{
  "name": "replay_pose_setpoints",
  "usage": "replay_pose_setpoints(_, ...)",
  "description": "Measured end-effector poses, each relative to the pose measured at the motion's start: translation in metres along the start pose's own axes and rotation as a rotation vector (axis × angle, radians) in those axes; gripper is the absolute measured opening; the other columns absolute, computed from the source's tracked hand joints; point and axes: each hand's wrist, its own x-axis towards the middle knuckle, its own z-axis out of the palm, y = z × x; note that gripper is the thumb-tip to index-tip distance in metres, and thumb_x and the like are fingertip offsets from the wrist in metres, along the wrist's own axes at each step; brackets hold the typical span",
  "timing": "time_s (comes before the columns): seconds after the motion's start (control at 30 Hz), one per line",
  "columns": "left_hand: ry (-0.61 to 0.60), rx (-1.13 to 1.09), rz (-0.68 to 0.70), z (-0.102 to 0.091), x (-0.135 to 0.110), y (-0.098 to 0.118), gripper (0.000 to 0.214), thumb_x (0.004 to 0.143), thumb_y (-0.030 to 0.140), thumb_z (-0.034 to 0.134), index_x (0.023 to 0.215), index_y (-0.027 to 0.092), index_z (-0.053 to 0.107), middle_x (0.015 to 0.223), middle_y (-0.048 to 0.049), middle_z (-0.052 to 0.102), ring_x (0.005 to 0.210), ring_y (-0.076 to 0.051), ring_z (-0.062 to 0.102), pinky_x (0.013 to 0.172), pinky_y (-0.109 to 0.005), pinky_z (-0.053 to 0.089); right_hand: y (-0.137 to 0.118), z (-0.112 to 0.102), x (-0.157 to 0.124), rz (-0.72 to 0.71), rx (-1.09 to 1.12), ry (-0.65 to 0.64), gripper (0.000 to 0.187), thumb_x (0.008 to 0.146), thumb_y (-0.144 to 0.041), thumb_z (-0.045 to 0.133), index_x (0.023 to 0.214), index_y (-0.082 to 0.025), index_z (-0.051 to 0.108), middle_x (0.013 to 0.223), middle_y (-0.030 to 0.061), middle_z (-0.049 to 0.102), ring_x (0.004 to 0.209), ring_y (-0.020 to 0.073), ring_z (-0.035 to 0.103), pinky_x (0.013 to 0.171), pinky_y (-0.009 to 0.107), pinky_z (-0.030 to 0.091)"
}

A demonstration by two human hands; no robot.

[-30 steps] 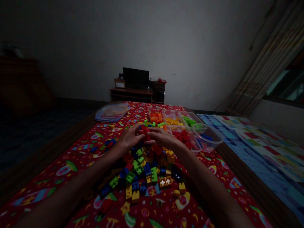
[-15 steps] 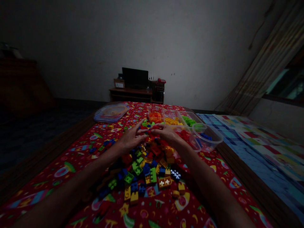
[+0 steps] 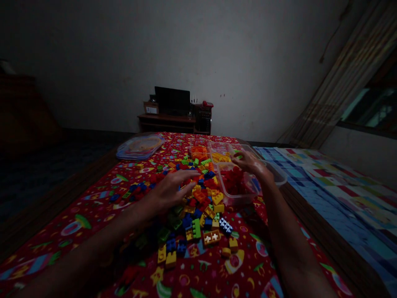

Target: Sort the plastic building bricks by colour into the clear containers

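My left hand (image 3: 173, 188) hovers over the left part of a loose pile of toy building bricks (image 3: 201, 196), fingers stretched forward and thumb apart. It appears to hold nothing. My right hand (image 3: 249, 162) is above the far edge of a clear plastic box of red bricks (image 3: 234, 181), its fingers bent and close together. Whether a brick is between those fingertips is too dark to make out. Behind the red box stand clear boxes with orange bricks (image 3: 200, 153) and yellow bricks (image 3: 221, 157); green bricks (image 3: 238, 154) show partly past my right fingers.
A round clear tub (image 3: 281, 176) stands right of the boxes, partly behind my right forearm. Stacked clear lids (image 3: 141, 147) lie at the table's far left. Red patterned cloth (image 3: 214, 273) covers the table. A bed (image 3: 328, 182) stands to the right.
My right hand has moved from the pile to the right, over the boxes. My left hand has drawn slightly nearer, still over the bricks. The view has turned slightly right.
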Motion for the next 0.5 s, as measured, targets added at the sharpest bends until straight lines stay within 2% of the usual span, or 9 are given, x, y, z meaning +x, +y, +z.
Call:
replay_pose_setpoints(0.1,-0.163,0.031,0.317,0.021,-0.013,0.032,0.036,0.09,0.028,0.047,0.125,0.022,0.055,0.133,-0.0088,0.055,0.125,-0.022,0.047,0.105,-0.039,0.038,-0.004,-0.003,0.0,-0.014,0.02,0.146,0.028,0.084,-0.027,0.049,0.097,-0.013,0.069,0.077,0.0081,0.069,0.068,0.0158,0.063,0.071,0.029,0.048)
replay_pose_setpoints(0.17,-0.266,0.083,0.443,0.036,-0.024,0.052,0.034,0.09,0.032,0.05,0.122,0.025,0.055,0.138,-0.0068,0.05,0.127,-0.023,0.043,0.11,-0.043,0.03,-0.01,-0.006,-0.001,-0.032,0.045,0.187,0.027,0.084,-0.025,0.048,0.095,-0.014,0.07,0.076,0.0077,0.069,0.068,0.0158,0.064,0.071,0.029,0.048)
replay_pose_setpoints(0.23,-0.337,0.128,0.493,0.048,-0.032,0.066,0.028,0.089,0.034,0.051,0.116,0.028,0.058,0.136,-0.0032,0.052,0.128,-0.022,0.041,0.11,-0.042,0.029,-0.017,-0.008,-0.002,-0.051,0.065,0.207,0.026,0.083,-0.023,0.047,0.091,-0.014,0.071,0.076,0.0076,0.07,0.068,0.0156,0.064,0.071,0.028,0.048)
replay_pose_setpoints(0.3,-0.344,0.179,0.489,0.057,-0.036,0.072,0.022,0.089,0.035,0.052,0.109,0.029,0.059,0.13,-0.0021,0.055,0.128,-0.022,0.041,0.109,-0.041,0.029,-0.023,-0.008,-0.004,-0.089,0.066,0.222,0.026,0.082,-0.021,0.047,0.088,-0.014,0.072,0.075,0.0077,0.07,0.068,0.0153,0.064,0.071,0.027,0.048)
replay_pose_setpoints(0.5,-0.298,0.368,0.448,0.069,-0.034,0.056,0.011,0.087,0.022,0.055,0.096,0.026,0.059,0.104,-0.0039,0.059,0.108,-0.02,0.052,0.111,-0.047,0.023,-0.032,0.0,-0.003,-0.152,0.051,0.203,0.024,0.083,-0.022,0.049,0.088,-0.015,0.071,0.076,0.0071,0.071,0.069,0.0151,0.065,0.067,0.025,0.047)
